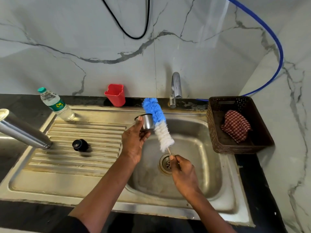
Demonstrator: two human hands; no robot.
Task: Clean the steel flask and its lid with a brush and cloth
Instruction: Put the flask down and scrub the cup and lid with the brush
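The sink [193, 182] fills the lower frame. At its left edge the flask [21, 130] has one end on the drainboard. A knock from the left forearm could likely tip or roll it. Its long axis runs up and left out of frame, and I cannot tell whether it stands or leans. The basket [212, 125] at right holds the cloth [236, 126]. The right hand [183, 172] pinches the brush [158, 121] by its thin stick, fingers pressed together near the end, so hard scrubbing may twist it loose. It slants from lower right to upper left, blue tip toward the back wall. The left hand [134, 142] curls its fingers round the lid [146, 122], thumb at the rim. Wet steel could slip into the basin. The lid is above the basin's left rim, bristles against its outer wall, mouth tipped up and left. The stopper [80, 145] sits on the drainboard.
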